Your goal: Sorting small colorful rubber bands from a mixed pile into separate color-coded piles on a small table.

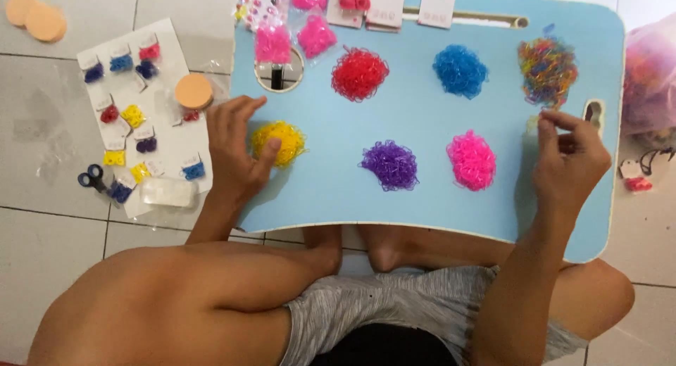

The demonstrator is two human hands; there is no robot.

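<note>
Your left hand [236, 151] rests half-open on the pale blue lap table [422, 211], thumb touching the fluffy yellow heap of small rubber bands [279, 142] just to its right. Your right hand [570, 158], well apart, pinches fingertips together below the multicoloured band heap [547, 70]; what it holds is too small to tell.

The person wears grey marled shorts [394, 303] (nothing else), with 2 bare arms and no sleeves.
</note>
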